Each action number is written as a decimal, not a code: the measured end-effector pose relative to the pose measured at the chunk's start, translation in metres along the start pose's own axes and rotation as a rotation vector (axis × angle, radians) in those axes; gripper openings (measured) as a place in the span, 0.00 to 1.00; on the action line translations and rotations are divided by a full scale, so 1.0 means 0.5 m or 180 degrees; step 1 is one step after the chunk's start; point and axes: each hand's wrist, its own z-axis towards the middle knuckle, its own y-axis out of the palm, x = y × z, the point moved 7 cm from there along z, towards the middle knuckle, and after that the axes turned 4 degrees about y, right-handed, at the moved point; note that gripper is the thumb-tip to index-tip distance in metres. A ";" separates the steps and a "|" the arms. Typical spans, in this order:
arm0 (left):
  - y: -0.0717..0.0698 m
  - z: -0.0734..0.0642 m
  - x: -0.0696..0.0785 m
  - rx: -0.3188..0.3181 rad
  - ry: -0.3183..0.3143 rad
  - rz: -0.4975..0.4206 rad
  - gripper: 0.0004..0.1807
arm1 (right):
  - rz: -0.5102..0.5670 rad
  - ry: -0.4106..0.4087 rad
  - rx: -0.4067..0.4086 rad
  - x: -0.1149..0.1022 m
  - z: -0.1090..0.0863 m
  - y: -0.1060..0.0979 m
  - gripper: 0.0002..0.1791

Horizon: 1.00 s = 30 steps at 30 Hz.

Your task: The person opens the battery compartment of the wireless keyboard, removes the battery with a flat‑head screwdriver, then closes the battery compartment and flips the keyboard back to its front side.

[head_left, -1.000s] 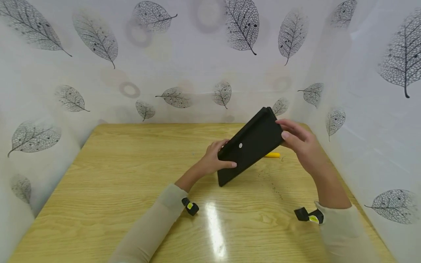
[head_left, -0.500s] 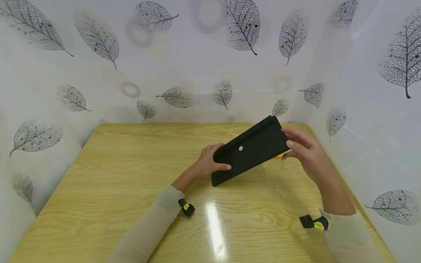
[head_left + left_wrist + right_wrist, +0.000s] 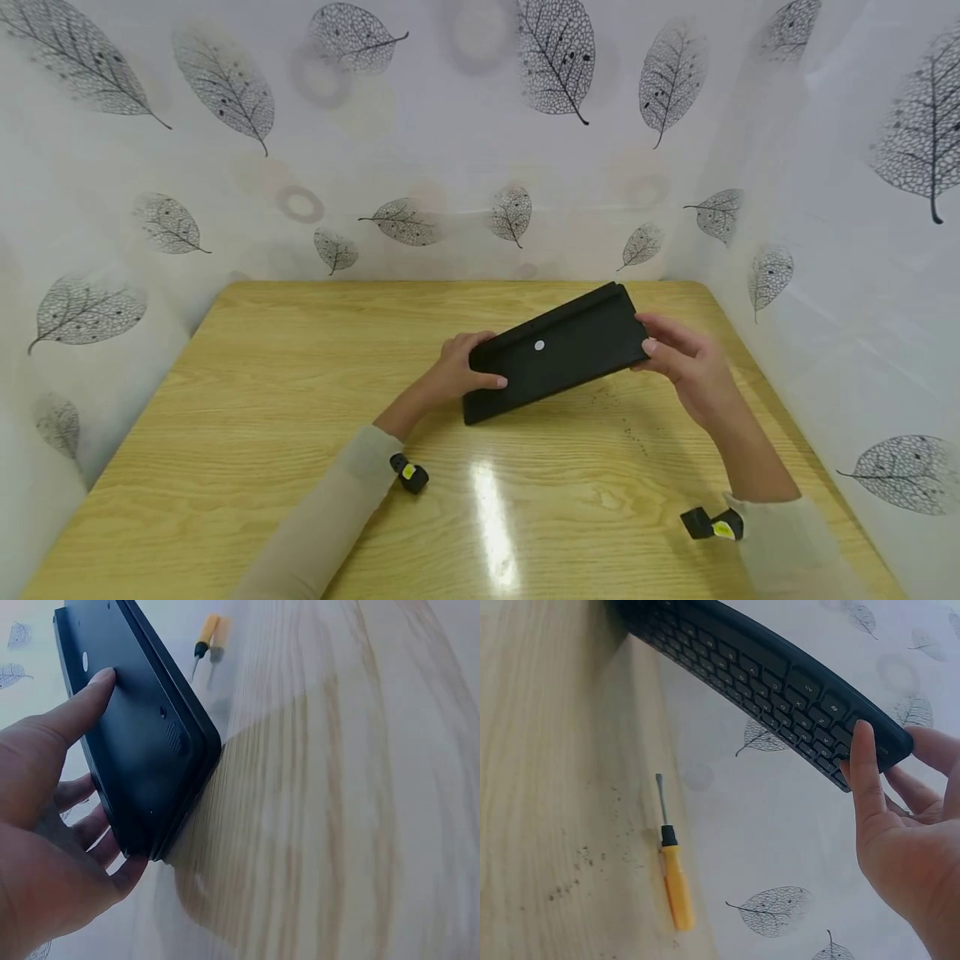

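A black computer keyboard point(image 3: 570, 340) is held up on a slant over the table, its underside with a small white round sticker facing the head camera. My left hand point(image 3: 452, 371) grips its lower left end, thumb across the underside and fingers behind the far edge. At the raised right end, my right hand point(image 3: 693, 371) pinches the corner. The right wrist view shows the keys point(image 3: 780, 697), with fingers on both faces. Below lies a screwdriver point(image 3: 676, 889) with a yellow handle, apart from both hands; in the head view the keyboard hides it.
Dark crumbs point(image 3: 581, 862) are scattered on the wooden table point(image 3: 300, 400) under the keyboard's right side. A white leaf-print curtain point(image 3: 450, 125) surrounds the table's back and sides. Each sleeve cuff carries a small black camera point(image 3: 409, 473).
Both hands have brought the keyboard lower and to the left, and its tilt has flattened. The yellow handle, partly visible earlier in the head view, is now covered by it.
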 end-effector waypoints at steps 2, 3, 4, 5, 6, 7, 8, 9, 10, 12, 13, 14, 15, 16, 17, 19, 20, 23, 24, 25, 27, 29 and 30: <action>-0.008 -0.004 -0.007 0.0002 -0.0009 0.0044 0.48 | -0.0101 0.0103 0.0017 0.013 -0.002 0.001 0.23; -0.013 -0.007 -0.011 0.0005 -0.0008 0.0062 0.49 | -0.0149 0.0159 0.0029 0.019 -0.004 0.002 0.24; -0.017 -0.009 -0.015 0.0003 -0.0010 0.0088 0.49 | -0.0201 0.0215 0.0027 0.025 -0.005 0.003 0.24; -0.022 -0.011 -0.018 0.0003 -0.0007 0.0111 0.49 | -0.0263 0.0272 0.0028 0.031 -0.006 0.004 0.25; -0.027 -0.013 -0.022 0.0003 -0.0012 0.0137 0.49 | -0.0328 0.0328 0.0028 0.037 -0.006 0.005 0.25; -0.031 -0.015 -0.026 0.0002 -0.0018 0.0160 0.48 | -0.0410 0.0380 0.0027 0.043 -0.007 0.007 0.26; -0.036 -0.017 -0.029 0.0006 -0.0022 0.0179 0.49 | -0.0489 0.0433 0.0020 0.049 -0.007 0.009 0.26; -0.040 -0.019 -0.033 0.0011 -0.0029 0.0201 0.48 | -0.0576 0.0479 0.0012 0.055 -0.007 0.011 0.27; -0.045 -0.022 -0.036 0.0011 -0.0041 0.0223 0.48 | -0.0651 0.0526 0.0002 0.061 -0.007 0.013 0.28; -0.053 -0.028 -0.043 0.0014 -0.0066 0.0253 0.47 | -0.0802 0.0621 -0.0011 0.074 -0.006 0.018 0.29; -0.058 -0.031 -0.046 0.0013 -0.0079 0.0266 0.47 | -0.0853 0.0666 -0.0022 0.080 -0.005 0.020 0.30; -0.062 -0.034 -0.049 0.0014 -0.0096 0.0282 0.46 | -0.0895 0.0713 -0.0032 0.086 -0.004 0.023 0.30; -0.066 -0.037 -0.052 0.0013 -0.0121 0.0298 0.46 | -0.0940 0.0757 -0.0044 0.092 -0.003 0.026 0.31; -0.070 -0.040 -0.054 0.0011 -0.0142 0.0306 0.46 | -0.0974 0.0806 -0.0055 0.098 -0.002 0.028 0.31; -0.073 -0.043 -0.056 0.0014 -0.0153 0.0313 0.45 | -0.1012 0.0846 -0.0063 0.104 -0.002 0.030 0.31; -0.080 -0.048 -0.061 0.0021 -0.0178 0.0334 0.45 | -0.1079 0.0907 -0.0080 0.115 -0.001 0.033 0.31; -0.083 -0.050 -0.063 0.0027 -0.0187 0.0348 0.45 | -0.1124 0.0933 -0.0089 0.120 -0.001 0.035 0.31; -0.090 -0.056 -0.070 0.0039 -0.0183 0.0414 0.44 | -0.1174 0.1001 -0.0109 0.134 -0.002 0.040 0.32; -0.093 -0.058 -0.072 0.0041 -0.0182 0.0444 0.44 | -0.1186 0.1028 -0.0117 0.139 -0.003 0.042 0.32; -0.095 -0.059 -0.074 0.0043 -0.0179 0.0474 0.44 | -0.1189 0.1054 -0.0131 0.143 -0.003 0.045 0.32; -0.100 -0.062 -0.079 0.0042 -0.0178 0.0546 0.44 | -0.1187 0.1098 -0.0148 0.151 -0.004 0.049 0.32; -0.103 -0.065 -0.083 0.0022 -0.0186 0.0614 0.45 | -0.1189 0.1136 -0.0173 0.159 -0.004 0.053 0.33; -0.104 -0.067 -0.084 0.0007 -0.0189 0.0651 0.46 | -0.1201 0.1149 -0.0189 0.162 -0.003 0.055 0.33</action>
